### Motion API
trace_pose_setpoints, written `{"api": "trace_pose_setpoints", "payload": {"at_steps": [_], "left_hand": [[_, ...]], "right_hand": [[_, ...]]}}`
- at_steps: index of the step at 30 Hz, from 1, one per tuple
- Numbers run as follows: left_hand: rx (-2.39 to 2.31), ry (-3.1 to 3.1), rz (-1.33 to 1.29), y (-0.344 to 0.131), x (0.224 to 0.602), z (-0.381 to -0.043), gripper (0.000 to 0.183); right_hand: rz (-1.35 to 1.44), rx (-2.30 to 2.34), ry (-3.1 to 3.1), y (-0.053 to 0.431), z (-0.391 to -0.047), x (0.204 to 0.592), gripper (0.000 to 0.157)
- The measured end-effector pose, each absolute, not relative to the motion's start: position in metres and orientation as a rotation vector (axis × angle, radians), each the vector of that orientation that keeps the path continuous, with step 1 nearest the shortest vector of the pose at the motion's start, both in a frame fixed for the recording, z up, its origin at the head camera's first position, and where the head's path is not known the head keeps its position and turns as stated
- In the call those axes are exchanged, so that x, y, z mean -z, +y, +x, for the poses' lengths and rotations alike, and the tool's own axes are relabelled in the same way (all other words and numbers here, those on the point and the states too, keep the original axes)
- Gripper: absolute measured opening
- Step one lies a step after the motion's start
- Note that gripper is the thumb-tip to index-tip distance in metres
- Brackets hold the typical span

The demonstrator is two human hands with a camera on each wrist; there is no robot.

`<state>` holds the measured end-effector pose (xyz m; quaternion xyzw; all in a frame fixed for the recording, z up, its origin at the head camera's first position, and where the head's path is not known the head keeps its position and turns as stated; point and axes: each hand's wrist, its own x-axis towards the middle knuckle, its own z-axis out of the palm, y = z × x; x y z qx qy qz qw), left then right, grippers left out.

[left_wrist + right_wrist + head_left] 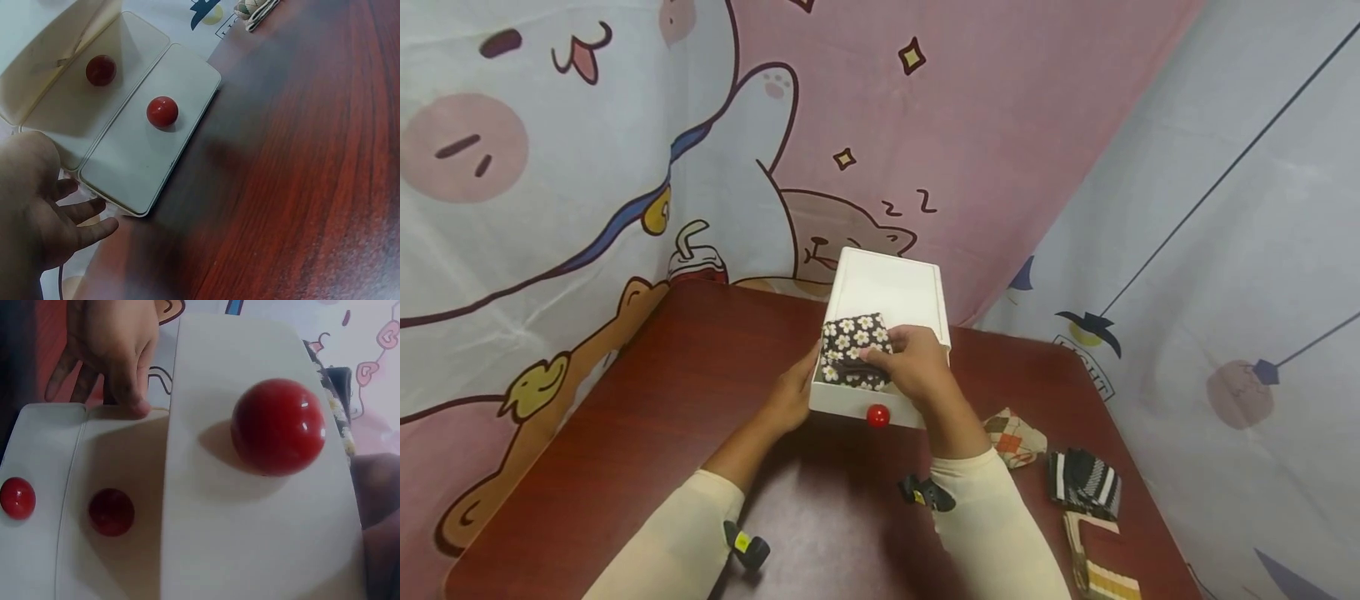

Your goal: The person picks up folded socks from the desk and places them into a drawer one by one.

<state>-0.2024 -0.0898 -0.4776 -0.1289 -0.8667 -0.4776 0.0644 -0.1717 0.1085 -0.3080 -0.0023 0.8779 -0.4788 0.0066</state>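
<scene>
I have the right hand (925, 367) over the pulled-out top drawer (853, 401) of a small white cabinet (891, 287), its grip pinched on a folded floral fabric (854, 335), dark with white daisies. The thumb lies across the near face of the fold and the other fingers are partly hidden behind its right edge. That fabric sits at the drawer's opening, toward the left side, and in the right wrist view it shows past the top edge of the drawer front; I cannot tell whether it touches the drawer's bottom. My left hand (793, 396) is at the cabinet's left side, its grip apart: the left wrist view gives me fingers spread and fairly straight beside the edge of the lower fronts. A red knob (877, 415) stands out from the open drawer, and below it two closed drawer fronts carry a middle knob (101, 70) and a bottom knob (162, 112), also red and round. The cabinet stands on a reddish-brown desk (737, 350). Off to my right on the same surface lie a beige-and-orange argyle fabric (1015, 437), a black-and-white striped fabric (1084, 483) near it, and a cream fabric with a yellow band (1108, 579), closest to me. Cream sleeves (666, 533) cover both forearms, and a printed cartoon backdrop (985, 125) hangs behind everything.
</scene>
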Motion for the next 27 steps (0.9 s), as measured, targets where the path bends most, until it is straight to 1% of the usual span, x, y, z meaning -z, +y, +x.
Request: {"api": "trace_pose_setpoints", "payload": {"at_steps": [4,12,16,21,27], "left_hand": [[1.449,-2.613,-0.382,-0.090,0.478,-0.202,0.055],[1.448,-2.615,-0.388,-0.090,0.478,-0.202,0.055],[1.458,-2.611,-0.385,-0.089,0.479,-0.202,0.056],[1.455,-2.586,-0.381,-0.089,0.478,-0.200,0.058],[1.442,-2.585,-0.384,-0.088,0.477,-0.200,0.058]], "right_hand": [[-0.094,1.334,2.816,0.107,-0.172,0.307,0.024],[-0.207,0.940,2.874,0.103,-0.175,0.306,0.032],[-0.273,0.739,2.888,0.103,-0.179,0.306,0.032],[-0.326,0.582,2.877,0.102,-0.183,0.307,0.043],[-0.260,0.468,2.921,0.103,-0.181,0.300,0.049]]}}
